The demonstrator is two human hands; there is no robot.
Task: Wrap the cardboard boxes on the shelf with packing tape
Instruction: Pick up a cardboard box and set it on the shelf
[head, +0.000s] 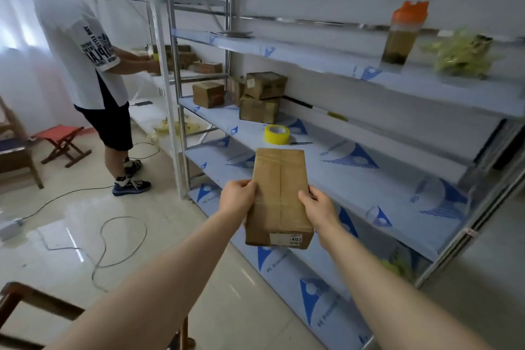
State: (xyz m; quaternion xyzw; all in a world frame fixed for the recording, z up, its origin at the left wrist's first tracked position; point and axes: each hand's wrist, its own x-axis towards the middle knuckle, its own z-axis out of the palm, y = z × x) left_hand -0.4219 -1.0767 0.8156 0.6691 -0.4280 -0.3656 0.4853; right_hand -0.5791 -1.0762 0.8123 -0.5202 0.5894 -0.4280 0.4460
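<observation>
I hold a long brown cardboard box (pixel 279 196) in front of the shelf, with tape along its top seam and a white label at its near end. My left hand (pixel 238 198) grips its left edge and my right hand (pixel 318 206) grips its right edge. A yellow roll of packing tape (pixel 277 134) lies on the middle shelf (pixel 355 150) just beyond the box, with a thin dark tool (pixel 301 143) beside it. Three more cardboard boxes (pixel 262 96) stand at the back left of that shelf, two of them stacked.
Another person (pixel 85 65) works at the neighbouring shelf on the left. An orange-capped bottle (pixel 403 33) and a yellow-green bag (pixel 463 54) sit on the upper shelf. Cables (pixel 119 236) trail over the shiny floor. A red folding stool (pixel 64 142) stands at the left.
</observation>
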